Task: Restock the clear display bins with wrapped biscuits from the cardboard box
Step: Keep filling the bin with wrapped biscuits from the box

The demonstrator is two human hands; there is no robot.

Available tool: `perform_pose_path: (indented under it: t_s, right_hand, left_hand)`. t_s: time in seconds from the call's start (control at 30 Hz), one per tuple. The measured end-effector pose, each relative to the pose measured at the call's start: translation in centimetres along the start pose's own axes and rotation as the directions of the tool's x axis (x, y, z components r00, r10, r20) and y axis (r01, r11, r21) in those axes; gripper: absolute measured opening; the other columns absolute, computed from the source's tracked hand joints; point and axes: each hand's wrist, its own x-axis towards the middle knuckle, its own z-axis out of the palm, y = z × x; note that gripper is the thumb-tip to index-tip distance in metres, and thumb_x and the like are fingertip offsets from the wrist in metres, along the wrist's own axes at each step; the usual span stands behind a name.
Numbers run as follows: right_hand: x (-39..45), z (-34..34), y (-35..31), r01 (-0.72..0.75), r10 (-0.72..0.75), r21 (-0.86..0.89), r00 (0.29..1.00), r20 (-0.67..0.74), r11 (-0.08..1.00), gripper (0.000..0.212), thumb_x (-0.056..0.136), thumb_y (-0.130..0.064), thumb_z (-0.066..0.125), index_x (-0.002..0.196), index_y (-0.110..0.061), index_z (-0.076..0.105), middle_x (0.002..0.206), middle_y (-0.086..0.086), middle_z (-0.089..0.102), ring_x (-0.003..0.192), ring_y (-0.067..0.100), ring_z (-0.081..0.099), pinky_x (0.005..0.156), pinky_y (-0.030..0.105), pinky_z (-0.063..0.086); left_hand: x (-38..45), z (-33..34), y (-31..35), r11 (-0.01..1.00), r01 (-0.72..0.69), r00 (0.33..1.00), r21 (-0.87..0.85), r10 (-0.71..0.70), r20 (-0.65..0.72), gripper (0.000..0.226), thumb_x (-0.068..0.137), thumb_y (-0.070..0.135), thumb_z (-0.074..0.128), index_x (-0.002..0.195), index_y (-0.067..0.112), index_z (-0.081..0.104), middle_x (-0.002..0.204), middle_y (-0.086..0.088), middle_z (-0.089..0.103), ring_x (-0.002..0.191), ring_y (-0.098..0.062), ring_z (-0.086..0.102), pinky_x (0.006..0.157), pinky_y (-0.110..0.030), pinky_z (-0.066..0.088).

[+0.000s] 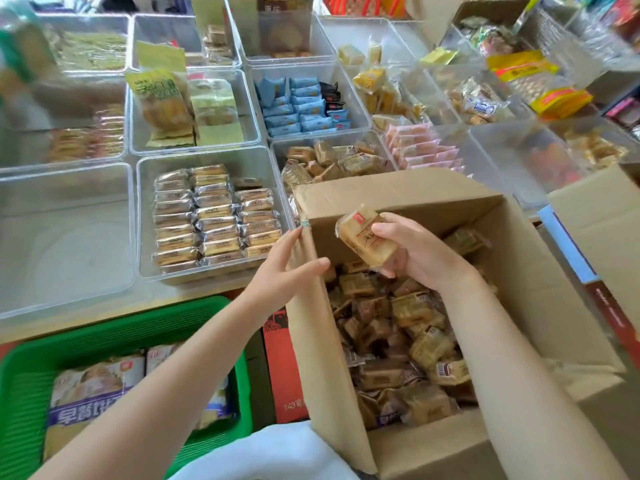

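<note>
An open cardboard box [512, 258] in front of me holds several loose wrapped biscuits [412, 327]. My right hand [415, 251] grips one wrapped biscuit [367, 237], lifted above the box's far left corner. My left hand [287, 268] rests on the box's left wall, thumb inside and fingers outside. Left of the box, a clear bin [145, 216] holds neat rows of wrapped biscuits [214, 216]. Behind the box, another clear bin [277, 147] holds loosely piled wrapped biscuits [332, 161] of the same tan kind.
A bare clear bin [65, 237] stands at the left. A green plastic basket [31, 368] with bagged snacks sits at lower left, a red carton [280, 362] beside it. More clear bins of snacks fill the table behind. Another cardboard box [595, 216] stands at the right.
</note>
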Motion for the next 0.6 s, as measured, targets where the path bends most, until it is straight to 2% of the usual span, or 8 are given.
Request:
perform_pose_path:
  t_s: [0.07, 0.13, 0.2, 0.3, 0.37, 0.47, 0.53, 0.6]
  right_hand:
    - [-0.3, 1.9, -2.1, 0.067, -0.067, -0.001, 0.997, 0.047, 0.998, 0.035, 0.092, -0.032, 0.063, 0.112, -0.007, 0.052, 0.091, 0.01, 0.068, 0.072, 0.022, 0.063, 0.053, 0.027, 0.049]
    - [0.8, 4.2, -3.1, 0.118, -0.111, -0.137, 0.992, 0.063, 0.983, 0.032, 0.091, -0.032, 0.068, 0.109, -0.01, 0.053, 0.098, 0.008, 0.071, 0.084, 0.023, 0.068, 0.067, 0.033, 0.055]
    - [2.9, 6.5, -3.8, 0.148, -0.13, -0.318, 0.988, 0.077, 0.937, 0.026, 0.094, -0.027, 0.069, 0.111, -0.013, 0.055, 0.106, 0.009, 0.072, 0.096, 0.023, 0.069, 0.083, 0.041, 0.057]
    - [6.5, 9.3, -4.8, 0.182, -0.138, -0.569, 0.983, 0.119, 0.802, 0.03, 0.096, -0.025, 0.067, 0.124, -0.023, 0.056, 0.112, 0.005, 0.068, 0.1, 0.015, 0.067, 0.084, 0.025, 0.057]
    - [9.1, 11.0, -5.6, 0.21, -0.147, -0.707, 0.978, 0.15, 0.675, 0.036, 0.094, -0.025, 0.068, 0.129, -0.03, 0.057, 0.112, -0.004, 0.066, 0.101, 0.008, 0.064, 0.082, 0.019, 0.055]
    - [13.4, 13.3, -6.3, 0.221, -0.132, -0.817, 0.975, 0.178, 0.533, 0.038, 0.093, -0.023, 0.07, 0.129, -0.028, 0.06, 0.107, -0.008, 0.067, 0.097, 0.007, 0.063, 0.081, 0.018, 0.052]
    - [16.5, 14.3, -6.6, 0.192, -0.133, -0.877, 0.98, 0.148, 0.441, 0.03, 0.092, -0.021, 0.069, 0.121, -0.023, 0.064, 0.103, -0.005, 0.067, 0.092, 0.01, 0.062, 0.078, 0.021, 0.051]
    - [20.4, 14.3, -6.6, 0.102, -0.197, -0.939, 0.98, 0.037, 0.327, 0.024, 0.09, -0.024, 0.067, 0.113, -0.018, 0.062, 0.1, -0.001, 0.067, 0.09, 0.018, 0.062, 0.079, 0.034, 0.054]
  left_hand:
    - [-0.5, -1.2, 1.1, 0.992, -0.098, 0.993, -0.081, 0.092, -0.077, 0.055, 0.093, 0.06, 0.058, 0.142, 0.036, 0.05, 0.15, 0.009, 0.048, 0.137, -0.013, 0.046, 0.107, -0.039, 0.045]
    - [-0.7, -2.8, 2.5, 0.963, -0.135, 0.99, -0.233, 0.123, -0.068, 0.043, 0.094, 0.053, 0.054, 0.128, 0.028, 0.062, 0.12, 0.009, 0.069, 0.114, -0.011, 0.064, 0.084, -0.027, 0.056]
    - [-0.6, -4.8, 3.4, 0.959, -0.156, 0.987, -0.237, 0.142, -0.077, 0.032, 0.092, 0.04, 0.061, 0.119, 0.024, 0.065, 0.1, 0.004, 0.074, 0.095, -0.015, 0.072, 0.072, -0.028, 0.06]
    - [0.4, -8.4, 2.7, 0.972, -0.202, 0.972, -0.124, 0.183, -0.148, 0.031, 0.09, 0.022, 0.072, 0.12, 0.017, 0.065, 0.102, -0.01, 0.073, 0.094, -0.028, 0.072, 0.077, -0.044, 0.062]
    - [1.3, -10.8, 1.4, 0.974, -0.217, 0.964, -0.062, 0.203, -0.172, 0.032, 0.088, 0.022, 0.076, 0.118, 0.023, 0.066, 0.1, -0.006, 0.073, 0.09, -0.022, 0.073, 0.075, -0.043, 0.062]
    - [3.4, -13.9, -0.8, 0.968, -0.247, 0.932, 0.034, 0.247, -0.266, 0.035, 0.087, 0.026, 0.077, 0.119, 0.03, 0.062, 0.101, 0.006, 0.07, 0.086, -0.005, 0.069, 0.073, -0.03, 0.059]
    - [5.3, -15.6, -2.3, 0.965, -0.253, 0.897, 0.072, 0.261, -0.356, 0.044, 0.088, 0.029, 0.076, 0.129, 0.028, 0.058, 0.117, 0.009, 0.066, 0.1, -0.004, 0.065, 0.084, -0.029, 0.055]
    - [7.2, -17.2, -4.4, 0.972, -0.138, 0.884, 0.188, 0.207, -0.419, 0.05, 0.093, 0.032, 0.069, 0.14, 0.024, 0.053, 0.133, 0.01, 0.058, 0.115, -0.008, 0.058, 0.096, -0.033, 0.051]
